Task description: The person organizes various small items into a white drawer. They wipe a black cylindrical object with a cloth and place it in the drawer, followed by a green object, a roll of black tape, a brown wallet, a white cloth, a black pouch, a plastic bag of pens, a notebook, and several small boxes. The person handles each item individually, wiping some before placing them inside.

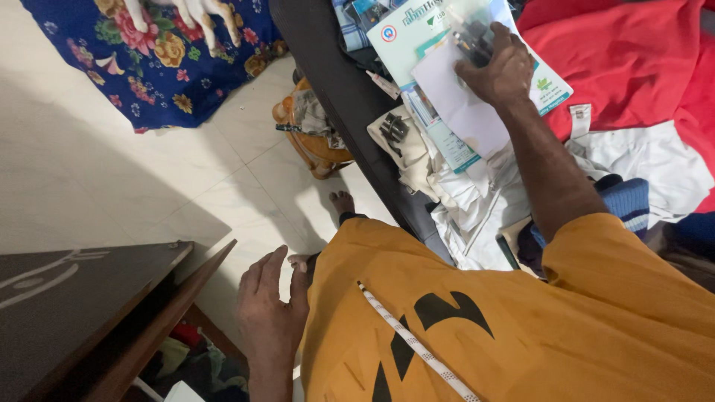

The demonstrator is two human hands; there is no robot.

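Orange printed shirt [521, 327] fills the lower right, white measuring tape [417, 346] draped across it. Left hand [269, 309] hangs open, fingers loose, bottom centre beside the dark wooden door [89, 313]. Right hand [497, 71], upper right, presses down on a clear plastic pouch [471, 30] over the white paper sheet [458, 100] among piled clothes.

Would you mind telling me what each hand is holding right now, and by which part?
The right hand rests on a small clear packet atop the papers, fingers over its lower end; a true grip cannot be told. The left hand hangs open, holding nothing.
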